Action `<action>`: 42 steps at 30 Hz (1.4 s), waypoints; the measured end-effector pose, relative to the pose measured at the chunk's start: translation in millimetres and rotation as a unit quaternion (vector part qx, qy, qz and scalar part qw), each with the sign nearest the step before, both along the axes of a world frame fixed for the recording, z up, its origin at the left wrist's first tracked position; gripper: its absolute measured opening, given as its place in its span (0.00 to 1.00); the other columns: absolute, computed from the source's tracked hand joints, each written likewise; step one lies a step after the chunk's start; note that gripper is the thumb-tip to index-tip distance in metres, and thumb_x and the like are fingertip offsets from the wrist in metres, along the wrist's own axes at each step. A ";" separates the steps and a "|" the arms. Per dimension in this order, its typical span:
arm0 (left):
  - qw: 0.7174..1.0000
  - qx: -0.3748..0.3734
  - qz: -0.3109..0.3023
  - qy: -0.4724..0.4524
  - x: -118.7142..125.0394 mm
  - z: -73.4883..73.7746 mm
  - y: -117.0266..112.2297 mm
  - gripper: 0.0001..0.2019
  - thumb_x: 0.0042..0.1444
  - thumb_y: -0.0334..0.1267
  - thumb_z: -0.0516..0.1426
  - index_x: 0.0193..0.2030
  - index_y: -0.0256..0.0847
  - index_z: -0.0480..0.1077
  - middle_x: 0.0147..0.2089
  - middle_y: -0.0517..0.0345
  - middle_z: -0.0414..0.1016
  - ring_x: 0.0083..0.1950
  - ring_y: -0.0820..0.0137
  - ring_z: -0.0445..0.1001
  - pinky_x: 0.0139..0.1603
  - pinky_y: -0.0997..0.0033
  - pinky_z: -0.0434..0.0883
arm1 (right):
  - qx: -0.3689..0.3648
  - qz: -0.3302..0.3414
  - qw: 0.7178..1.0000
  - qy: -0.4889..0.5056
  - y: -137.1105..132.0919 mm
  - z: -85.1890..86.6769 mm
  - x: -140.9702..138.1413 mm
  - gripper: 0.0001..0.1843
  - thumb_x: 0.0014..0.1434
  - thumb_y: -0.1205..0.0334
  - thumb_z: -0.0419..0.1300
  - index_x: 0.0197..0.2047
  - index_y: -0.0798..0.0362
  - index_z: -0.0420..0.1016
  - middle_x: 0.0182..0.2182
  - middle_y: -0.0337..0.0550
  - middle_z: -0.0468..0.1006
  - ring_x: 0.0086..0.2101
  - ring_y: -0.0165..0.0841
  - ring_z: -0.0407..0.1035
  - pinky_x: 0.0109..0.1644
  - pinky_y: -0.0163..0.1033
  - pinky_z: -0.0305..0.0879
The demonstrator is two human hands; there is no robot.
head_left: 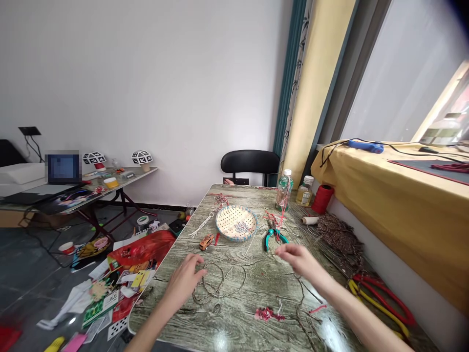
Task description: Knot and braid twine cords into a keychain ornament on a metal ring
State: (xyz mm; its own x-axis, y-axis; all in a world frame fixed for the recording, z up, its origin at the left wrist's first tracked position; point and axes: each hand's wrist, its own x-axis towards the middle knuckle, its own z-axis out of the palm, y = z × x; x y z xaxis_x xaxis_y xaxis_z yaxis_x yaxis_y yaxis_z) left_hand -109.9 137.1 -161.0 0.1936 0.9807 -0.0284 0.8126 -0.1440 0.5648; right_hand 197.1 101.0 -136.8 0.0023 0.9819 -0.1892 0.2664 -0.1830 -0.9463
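Note:
My left hand [183, 281] rests on the wood-grain table [242, 318], fingers bent over a loose coil of thin brownish cord [216, 286]. My right hand [298, 258] hovers above the table's middle, fingers pinched together, seemingly on a strand of the same cord, though the strand is too thin to be sure. Just beyond the right hand lie teal-handled pliers [274, 237]. A woven basket [236, 223] with small beads stands further back. A small orange toy car [206, 241] sits left of the basket.
A water bottle [284, 190], a smaller bottle [305, 191] and a red thread spool [322, 199] stand at the far right. Red and yellow cables [381, 296] lie along the right edge. A black chair [251, 166] is behind the table. Papers and bags litter the floor at left.

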 end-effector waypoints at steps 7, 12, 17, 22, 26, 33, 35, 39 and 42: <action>0.999 0.027 -0.030 0.005 15.5 13.8 17.3 0.08 0.54 0.38 0.49 0.30 0.40 0.67 0.37 0.54 0.72 0.40 0.63 0.69 0.40 0.65 0.63 | 0.012 -0.002 0.992 -0.127 35.2 -26.2 -35.6 0.13 0.59 0.61 0.55 0.47 0.56 0.68 0.44 0.45 0.71 0.40 0.35 0.68 0.42 0.46 0.66; 0.989 -0.009 -0.128 -0.077 75.1 34.0 62.3 0.12 0.57 0.40 0.52 0.44 0.36 0.67 0.44 0.53 0.70 0.43 0.67 0.70 0.43 0.59 0.68 | -0.013 -0.136 0.984 -0.115 80.8 -13.3 47.7 0.14 0.60 0.60 0.54 0.49 0.54 0.66 0.47 0.46 0.69 0.42 0.36 0.67 0.43 0.46 0.66; 0.967 -0.086 -0.168 -0.171 162.4 34.2 112.4 0.14 0.57 0.39 0.52 0.49 0.37 0.64 0.48 0.51 0.67 0.44 0.66 0.70 0.42 0.59 0.70 | -0.045 -0.179 0.982 -0.034 112.3 -21.3 72.5 0.16 0.59 0.60 0.54 0.50 0.56 0.65 0.46 0.47 0.69 0.41 0.37 0.68 0.42 0.47 0.67; 0.950 -0.141 -0.147 -0.235 211.4 32.7 134.5 0.14 0.57 0.39 0.52 0.50 0.38 0.64 0.50 0.50 0.66 0.45 0.65 0.69 0.43 0.58 0.69 | -0.053 -0.146 0.986 0.056 128.2 -25.2 46.3 0.16 0.59 0.60 0.54 0.50 0.56 0.65 0.47 0.47 0.69 0.41 0.36 0.68 0.42 0.47 0.67; 0.919 -0.209 -0.167 -0.291 220.2 26.9 132.9 0.14 0.57 0.39 0.52 0.49 0.37 0.64 0.49 0.51 0.67 0.45 0.66 0.70 0.43 0.59 0.69 | -0.054 -0.103 0.988 0.106 116.3 -13.4 47.6 0.15 0.59 0.60 0.54 0.49 0.56 0.66 0.45 0.46 0.70 0.39 0.35 0.69 0.40 0.45 0.67; 0.847 -0.289 -0.217 -0.391 228.2 18.3 120.1 0.14 0.57 0.40 0.52 0.48 0.36 0.64 0.47 0.51 0.68 0.43 0.66 0.70 0.41 0.60 0.70 | -0.050 -0.031 0.981 0.187 73.9 12.5 50.6 0.13 0.61 0.57 0.52 0.41 0.58 0.68 0.31 0.39 0.72 0.25 0.25 0.67 0.26 0.33 0.66; 0.829 -0.299 -0.227 -0.415 230.0 21.5 118.8 0.14 0.58 0.41 0.51 0.47 0.36 0.65 0.45 0.52 0.69 0.40 0.68 0.71 0.39 0.62 0.70 | -0.042 -0.023 0.977 0.209 64.5 18.8 49.3 0.13 0.61 0.56 0.51 0.37 0.58 0.68 0.24 0.34 0.69 0.17 0.20 0.60 0.18 0.28 0.59; 0.797 -0.329 -0.235 -0.448 223.5 31.3 103.5 0.20 0.57 0.50 0.48 0.39 0.34 0.69 0.34 0.54 0.71 0.25 0.77 0.67 0.26 0.74 0.66 | -0.011 -0.029 0.967 0.253 49.6 30.4 50.2 0.14 0.60 0.54 0.52 0.34 0.59 0.69 0.14 0.24 0.50 0.12 0.18 0.40 0.12 0.26 0.38; 0.779 -0.335 -0.227 -0.479 213.4 37.2 81.7 0.25 0.54 0.56 0.47 0.38 0.34 0.71 0.33 0.52 0.73 0.23 0.79 0.64 0.23 0.77 0.62 | 0.011 -0.049 0.960 0.276 42.4 36.7 49.3 0.18 0.53 0.50 0.58 0.33 0.59 0.70 0.14 0.24 0.42 0.14 0.18 0.34 0.15 0.28 0.31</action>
